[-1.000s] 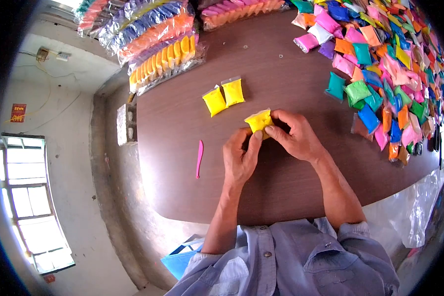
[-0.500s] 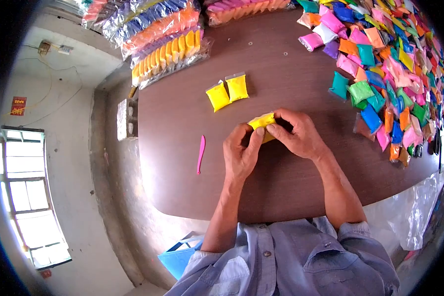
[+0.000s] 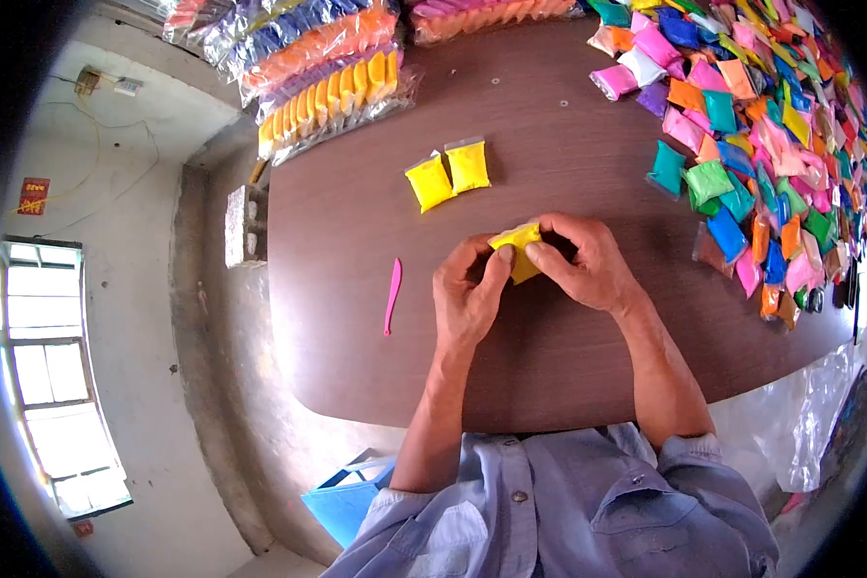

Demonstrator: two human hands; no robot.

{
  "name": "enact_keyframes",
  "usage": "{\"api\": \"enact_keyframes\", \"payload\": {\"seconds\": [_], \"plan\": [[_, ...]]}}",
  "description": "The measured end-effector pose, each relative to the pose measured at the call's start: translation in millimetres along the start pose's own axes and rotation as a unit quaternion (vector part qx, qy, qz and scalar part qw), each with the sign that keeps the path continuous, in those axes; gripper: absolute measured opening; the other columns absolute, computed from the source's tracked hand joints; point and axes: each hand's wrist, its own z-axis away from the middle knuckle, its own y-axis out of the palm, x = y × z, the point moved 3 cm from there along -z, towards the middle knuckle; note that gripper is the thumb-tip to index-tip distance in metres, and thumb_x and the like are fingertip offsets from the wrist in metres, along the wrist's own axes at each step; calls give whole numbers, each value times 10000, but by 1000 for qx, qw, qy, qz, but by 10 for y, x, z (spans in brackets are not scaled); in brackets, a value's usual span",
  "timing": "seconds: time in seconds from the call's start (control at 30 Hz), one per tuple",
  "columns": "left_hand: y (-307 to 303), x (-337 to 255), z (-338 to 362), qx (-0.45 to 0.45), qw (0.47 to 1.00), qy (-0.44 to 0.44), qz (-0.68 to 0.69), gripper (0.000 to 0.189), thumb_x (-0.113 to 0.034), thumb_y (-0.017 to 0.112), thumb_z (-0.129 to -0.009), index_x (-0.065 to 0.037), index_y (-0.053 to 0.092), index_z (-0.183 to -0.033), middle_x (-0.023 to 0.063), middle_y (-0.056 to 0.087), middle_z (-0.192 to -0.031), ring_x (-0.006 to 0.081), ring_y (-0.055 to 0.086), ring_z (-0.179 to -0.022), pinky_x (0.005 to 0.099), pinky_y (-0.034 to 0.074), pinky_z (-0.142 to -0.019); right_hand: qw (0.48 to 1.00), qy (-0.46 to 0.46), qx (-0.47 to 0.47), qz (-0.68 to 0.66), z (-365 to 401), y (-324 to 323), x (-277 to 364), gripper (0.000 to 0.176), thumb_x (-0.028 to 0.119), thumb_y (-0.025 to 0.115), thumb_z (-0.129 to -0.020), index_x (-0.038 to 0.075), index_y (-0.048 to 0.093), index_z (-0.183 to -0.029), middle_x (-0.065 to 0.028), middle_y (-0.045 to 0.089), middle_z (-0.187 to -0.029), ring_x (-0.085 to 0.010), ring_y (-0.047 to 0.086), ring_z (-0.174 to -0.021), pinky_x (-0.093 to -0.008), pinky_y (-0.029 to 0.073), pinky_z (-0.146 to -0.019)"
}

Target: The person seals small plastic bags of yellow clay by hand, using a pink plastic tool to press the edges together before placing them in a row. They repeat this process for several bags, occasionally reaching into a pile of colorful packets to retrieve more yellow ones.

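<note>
A small yellow packet is pinched between both hands over the brown table. My left hand grips its left edge, thumb on top and fingers curled underneath. At the packet's right side, my right hand holds the top edge between thumb and bent fingers. Two more yellow packets, one tilted on the left and one beside it, lie beyond the hands. A pink plastic tool rests to the left of my left hand.
Many loose coloured packets are heaped along the table's right side. Clear bags of orange-yellow pieces and other coloured packs stand at the back left. A blue container is below the table's near edge, beside a concrete block further left.
The thumbs have moved slightly apart on the held packet, and more of its yellow face shows between them. The view has shifted slightly.
</note>
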Motion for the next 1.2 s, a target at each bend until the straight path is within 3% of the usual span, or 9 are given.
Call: {"api": "enact_keyframes", "payload": {"seconds": [0.1, 0.33, 0.4, 0.7, 0.87, 1.1, 1.2], "plan": [[-22, 59, -16, 7, 1000, 16, -2, 190, -127, 685, -990, 27, 725, -1095, -14, 680, -901, 58, 593, -825, 222, 484, -720, 998, -42, -10, 36, -13, 26, 1, 225, 223, 700, -945, 22, 687, -1044, -142, 709, -844, -230, 706, -706, -356, 539, -624], [37, -51, -25, 8, 1000, 9, -5, 188, -126, 681, -992, 35, 722, -1080, 0, 701, -918, 69, 603, -840, 233, 493, -742, 999, -33, -15, 33, -4, 5, -7, 207, 216, 701, -942, 29, 690, -1029, -149, 708, -849, -272, 709, -720, -378, 535, -635], [7, -28, -36, 11, 996, 49, -71, 187, -127, 675, -993, 31, 726, -1079, 7, 711, -928, 71, 606, -844, 239, 497, -757, 999, -43, -14, 28, 0, 16, 19, 193, 207, 695, -942, 31, 692, -1022, -154, 708, -854, -280, 711, -733, -380, 539, -646], [33, -114, -7, 17, 997, 16, -78, 188, -136, 681, -987, 11, 732, -1091, 0, 704, -911, 80, 619, -853, 244, 499, -773, 998, -34, -35, 33, -9, 12, 2, 188, 205, 692, -948, 38, 707, -1034, -141, 719, -884, -260, 718, -755, -358, 549, -661], [26, -1, -27, 34, 990, 67, -119, 182, -128, 690, -972, 9, 723, -1087, 8, 708, -904, 79, 624, -858, 256, 508, -779, 999, -29, -40, 20, 1, 7, -15, 183, 214, 702, -948, 51, 723, -1027, -121, 723, -891, -240, 723, -759, -346, 551, -647], [88, -104, 5, 26, 997, 21, -69, 181, -123, 690, -953, 14, 716, -1069, 9, 706, -915, 78, 622, -857, 258, 509, -767, 998, -27, -52, -33, 5, 0, -46, 183, 214, 708, -954, 48, 743, -1025, -100, 731, -893, -200, 714, -767, -326, 563, -679], [100, -121, 8, 34, 987, 33, -151, 195, -127, 748, -928, 27, 709, -1042, 28, 700, -858, 98, 613, -813, 289, 507, -749, 996, 20, -67, -63, 20, -46, -9, 204, 220, 712, -954, 26, 740, -1011, -124, 733, -898, -217, 716, -771, -339, 565, -691]]}}
